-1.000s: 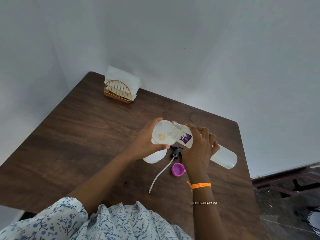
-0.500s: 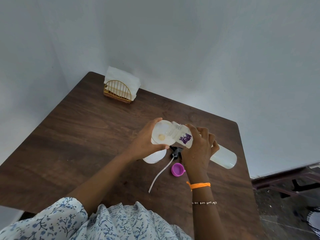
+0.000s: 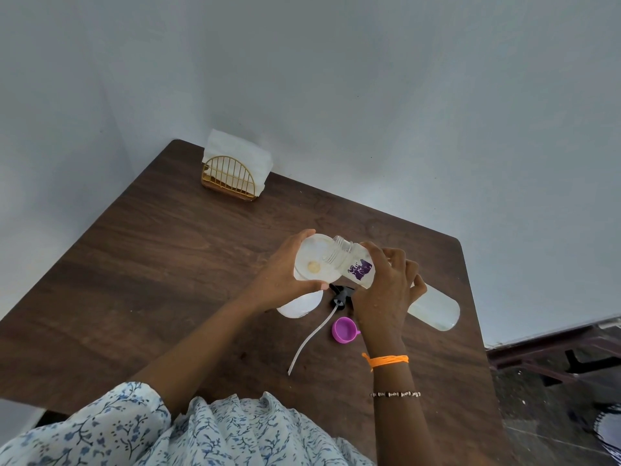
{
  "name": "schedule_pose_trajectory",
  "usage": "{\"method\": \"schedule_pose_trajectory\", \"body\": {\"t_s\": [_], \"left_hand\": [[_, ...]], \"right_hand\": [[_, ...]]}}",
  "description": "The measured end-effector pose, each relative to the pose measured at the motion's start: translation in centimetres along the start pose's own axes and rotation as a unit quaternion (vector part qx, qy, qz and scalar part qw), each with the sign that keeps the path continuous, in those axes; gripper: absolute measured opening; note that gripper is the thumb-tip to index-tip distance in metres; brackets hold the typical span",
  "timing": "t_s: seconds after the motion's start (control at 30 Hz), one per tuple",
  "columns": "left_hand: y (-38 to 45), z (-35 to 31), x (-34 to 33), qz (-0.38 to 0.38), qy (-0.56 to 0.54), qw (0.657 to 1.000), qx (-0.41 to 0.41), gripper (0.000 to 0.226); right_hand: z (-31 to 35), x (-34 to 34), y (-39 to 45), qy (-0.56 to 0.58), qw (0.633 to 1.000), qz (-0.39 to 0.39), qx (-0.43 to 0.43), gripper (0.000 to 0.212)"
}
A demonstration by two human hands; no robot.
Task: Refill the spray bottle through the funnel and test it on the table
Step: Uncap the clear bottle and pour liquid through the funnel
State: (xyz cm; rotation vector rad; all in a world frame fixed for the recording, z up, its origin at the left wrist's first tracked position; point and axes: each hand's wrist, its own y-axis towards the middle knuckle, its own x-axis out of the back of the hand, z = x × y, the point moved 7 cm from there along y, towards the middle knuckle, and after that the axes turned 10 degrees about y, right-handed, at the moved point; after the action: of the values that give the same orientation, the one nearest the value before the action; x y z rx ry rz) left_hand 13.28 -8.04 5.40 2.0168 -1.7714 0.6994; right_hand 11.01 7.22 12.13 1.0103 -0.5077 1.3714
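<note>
Brown table [image 3: 151, 264]: left hand [image 3: 282, 274] holds the funnel [image 3: 314, 260] on the spray bottle [image 3: 299, 304]; right hand [image 3: 386, 290] grips the tipped refill bottle [image 3: 359, 267]. Recapping and testing remain.

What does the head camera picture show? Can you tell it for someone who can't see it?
A person's right hand tips a clear refill bottle over a white funnel that the left hand holds on the spray bottle. On the brown table lie the sprayer head and a purple cap.
</note>
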Motion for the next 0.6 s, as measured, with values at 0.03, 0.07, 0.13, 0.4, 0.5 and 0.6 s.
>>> {"method": "schedule_pose_trajectory", "body": {"t_s": [0.03,0.07,0.13,0.4,0.5,0.6], "left_hand": [[0.02,-0.04,0.02,0.000,0.000,1.000,-0.001,0.090],[0.02,-0.07,0.02,0.000,-0.001,1.000,-0.001,0.090],[0.05,-0.13,0.03,0.001,-0.002,1.000,-0.002,0.090],[0.07,0.01,-0.08,0.002,-0.002,1.000,-0.002,0.091],[0.10,0.03,-0.09,0.002,0.001,1.000,0.000,0.091],[0.09,0.00,-0.08,0.002,0.000,1.000,-0.002,0.090]], "right_hand": [[0.04,0.02,-0.01,0.000,1.000,-0.008,0.004,0.066],[0.04,0.01,-0.03,0.001,1.000,-0.015,0.007,0.066],[-0.01,-0.03,-0.01,0.001,1.000,-0.021,0.008,0.066],[-0.06,-0.06,0.04,-0.003,1.000,-0.007,0.006,0.067],[0.02,-0.01,0.05,-0.002,1.000,-0.012,0.005,0.065],[0.01,-0.06,0.03,-0.004,1.000,-0.012,0.005,0.066]]}}
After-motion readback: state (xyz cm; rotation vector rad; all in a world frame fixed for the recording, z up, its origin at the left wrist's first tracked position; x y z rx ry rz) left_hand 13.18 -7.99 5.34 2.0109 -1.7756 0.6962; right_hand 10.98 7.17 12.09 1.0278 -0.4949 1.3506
